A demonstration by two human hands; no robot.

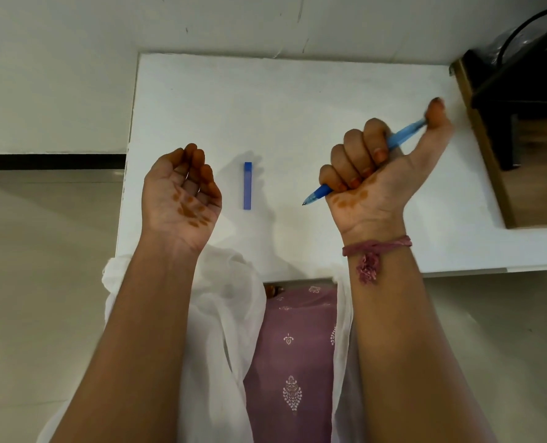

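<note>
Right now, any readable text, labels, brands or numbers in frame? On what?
None readable.
blue pen, gripped in the right hand: no print visible on the barrel that shows.
blue bar lying on the white table: plain face, no marking.
purple garment: white ornamental motifs only, no letters.
left hand: holds nothing.

Head camera looks steeply down, close over the table [297, 91]
</note>
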